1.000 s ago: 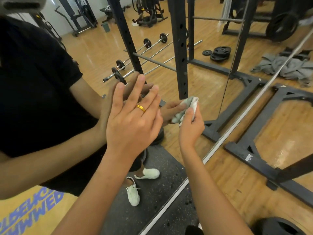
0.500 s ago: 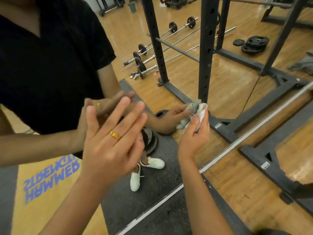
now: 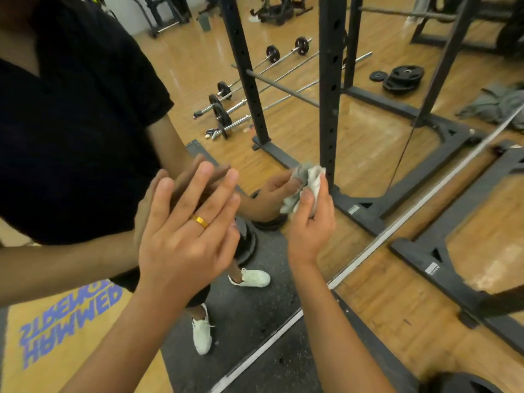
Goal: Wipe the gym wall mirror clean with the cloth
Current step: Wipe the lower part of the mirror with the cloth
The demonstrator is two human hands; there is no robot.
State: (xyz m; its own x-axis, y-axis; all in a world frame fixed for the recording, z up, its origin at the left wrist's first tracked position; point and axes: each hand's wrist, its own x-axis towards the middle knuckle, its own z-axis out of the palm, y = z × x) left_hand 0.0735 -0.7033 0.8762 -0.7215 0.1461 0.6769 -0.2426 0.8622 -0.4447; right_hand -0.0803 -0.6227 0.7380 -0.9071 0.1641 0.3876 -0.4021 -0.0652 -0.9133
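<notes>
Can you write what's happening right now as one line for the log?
step: wipe mirror | left hand: fingers straight, on mirror | right hand: holds bunched cloth against mirror

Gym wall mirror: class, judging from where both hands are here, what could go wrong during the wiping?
1. The left hand seems to lie flat on the mirror, so it may leave fresh prints, and its gold ring might scratch the surface.
2. The right hand grips the cloth in a tight wad, so little cloth touches the mirror and bare fingers may smear it.
</notes>
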